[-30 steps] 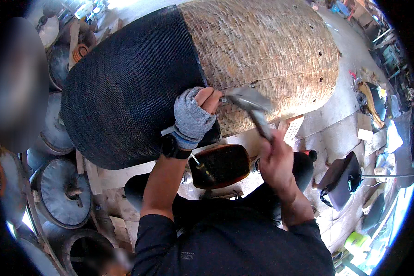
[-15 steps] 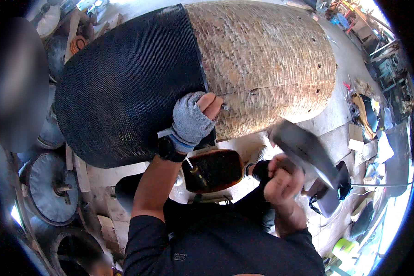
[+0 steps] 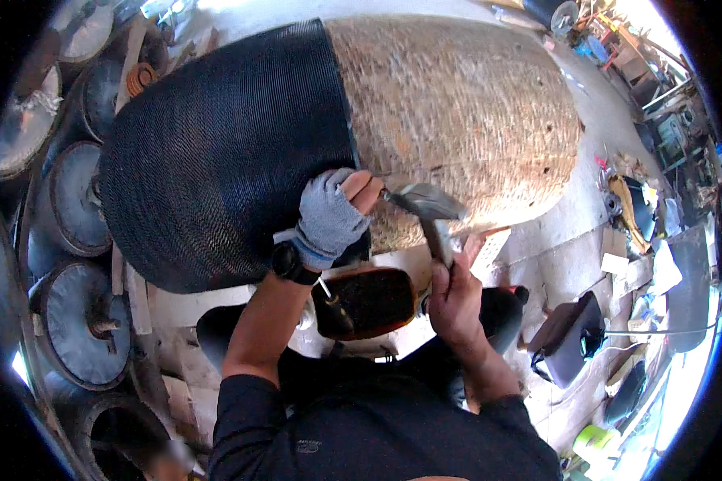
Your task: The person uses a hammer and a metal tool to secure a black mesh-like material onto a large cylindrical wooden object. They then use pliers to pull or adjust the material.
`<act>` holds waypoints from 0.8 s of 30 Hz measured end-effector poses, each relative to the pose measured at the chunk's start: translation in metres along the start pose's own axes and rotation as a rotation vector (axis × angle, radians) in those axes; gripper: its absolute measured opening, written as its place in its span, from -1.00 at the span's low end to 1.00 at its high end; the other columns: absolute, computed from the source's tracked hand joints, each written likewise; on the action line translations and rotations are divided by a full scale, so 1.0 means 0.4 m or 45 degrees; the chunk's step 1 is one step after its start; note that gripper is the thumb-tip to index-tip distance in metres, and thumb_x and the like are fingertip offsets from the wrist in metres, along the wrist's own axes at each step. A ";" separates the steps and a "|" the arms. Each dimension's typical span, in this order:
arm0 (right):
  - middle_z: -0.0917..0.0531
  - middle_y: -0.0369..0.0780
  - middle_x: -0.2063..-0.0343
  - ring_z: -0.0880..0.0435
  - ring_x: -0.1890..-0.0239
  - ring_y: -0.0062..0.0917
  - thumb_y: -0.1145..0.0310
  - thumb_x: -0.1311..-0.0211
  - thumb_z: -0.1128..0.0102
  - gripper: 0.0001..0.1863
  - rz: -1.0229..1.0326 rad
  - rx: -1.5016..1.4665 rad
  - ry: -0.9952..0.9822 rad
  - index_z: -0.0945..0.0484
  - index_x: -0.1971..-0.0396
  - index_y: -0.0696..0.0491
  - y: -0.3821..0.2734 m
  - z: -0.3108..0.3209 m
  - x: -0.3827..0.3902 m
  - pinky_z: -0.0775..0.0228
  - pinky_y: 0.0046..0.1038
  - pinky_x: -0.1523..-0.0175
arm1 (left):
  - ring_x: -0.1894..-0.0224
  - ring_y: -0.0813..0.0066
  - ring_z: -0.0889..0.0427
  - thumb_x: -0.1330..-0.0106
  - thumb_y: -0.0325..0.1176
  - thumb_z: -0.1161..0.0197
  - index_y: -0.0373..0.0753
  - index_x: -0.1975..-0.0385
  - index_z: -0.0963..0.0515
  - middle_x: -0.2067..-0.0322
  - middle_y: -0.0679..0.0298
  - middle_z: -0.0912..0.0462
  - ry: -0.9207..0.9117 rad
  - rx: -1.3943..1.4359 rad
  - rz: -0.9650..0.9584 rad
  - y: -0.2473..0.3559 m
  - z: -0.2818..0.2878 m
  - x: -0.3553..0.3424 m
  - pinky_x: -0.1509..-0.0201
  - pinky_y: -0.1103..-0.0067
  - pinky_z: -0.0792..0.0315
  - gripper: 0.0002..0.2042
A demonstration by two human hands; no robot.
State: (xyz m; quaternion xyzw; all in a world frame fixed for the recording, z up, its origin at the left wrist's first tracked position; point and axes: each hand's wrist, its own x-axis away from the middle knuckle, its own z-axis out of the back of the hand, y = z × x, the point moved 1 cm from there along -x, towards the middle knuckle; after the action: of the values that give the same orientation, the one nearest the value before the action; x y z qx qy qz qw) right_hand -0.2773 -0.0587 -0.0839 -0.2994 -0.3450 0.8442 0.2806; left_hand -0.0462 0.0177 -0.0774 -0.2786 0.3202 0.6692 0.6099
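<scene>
My left hand (image 3: pixel 337 216), in a grey fingerless glove, is closed around a small piece I cannot make out at the seam of a big barrel-shaped form: ribbed black covering (image 3: pixel 217 152) on its left half, rough mottled woven-looking surface (image 3: pixel 457 104) on its right. My right hand (image 3: pixel 453 297) grips a hammer (image 3: pixel 429 204) by its handle. The hammer's head is right beside my left fingertips, over the mottled side. Below the form, between my legs, a rusty-rimmed dark tray (image 3: pixel 377 301) holds a tool (image 3: pixel 337 313) with a pale shaft.
Grey round drum-like pieces (image 3: pixel 80 321) and wooden planks (image 3: pixel 120 272) crowd the left. A dark bag (image 3: pixel 561 337) with a cable sits on the floor at right, near scattered scraps (image 3: pixel 634 208) and a green container (image 3: pixel 594 441).
Half a second ago the hammer was swung out to the lower right; it is now back up-left at my left fingertips. My left hand stays at the seam.
</scene>
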 end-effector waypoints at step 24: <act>-0.53 -0.27 0.58 -0.43 0.52 -0.63 0.48 -0.22 -0.33 -0.83 -0.256 -0.492 -0.068 -0.48 0.37 0.17 0.034 -0.007 0.075 -0.32 -0.52 0.40 | 0.18 0.25 -0.62 -0.17 -0.31 -0.21 -0.14 0.32 -0.66 0.30 0.22 -0.66 -1.354 -0.217 0.265 0.345 -0.042 0.404 0.22 0.30 -0.48 -0.85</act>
State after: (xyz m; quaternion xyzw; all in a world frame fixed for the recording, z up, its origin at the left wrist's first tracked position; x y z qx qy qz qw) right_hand -0.2990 -0.0454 -0.1053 -0.2893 -0.5356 0.7379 0.2914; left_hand -0.2001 0.1008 -0.1994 0.0828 -0.0616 0.7981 0.5936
